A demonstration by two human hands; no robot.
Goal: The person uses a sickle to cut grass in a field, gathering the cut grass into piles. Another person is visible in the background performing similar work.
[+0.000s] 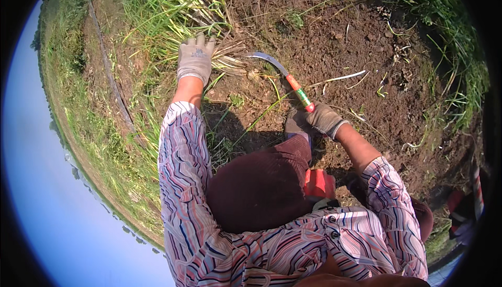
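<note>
My left hand [196, 57], in a light work glove bearing print, lies palm down over a bunch of green stalks [231, 60]. Its fingers curl over the bunch; the thumb is hidden. Pale stalk ends stick out to the right of the glove, with leaves on its other side. My right hand [324, 120], in a dirtier glove, holds a sickle [274, 62] by its red and green handle. The curved blade points left, its tip close to the pale stalk ends. Part of the grip is hidden by the glove.
More long-leaved green plants [188, 0] lie beyond my left hand. Brown soil [364, 44] with loose stalk scraps spreads to the right. My bent knee in dark trousers [259, 189] is between my arms, near a red object [319, 183]. A long dark strip [110, 67] runs along the left.
</note>
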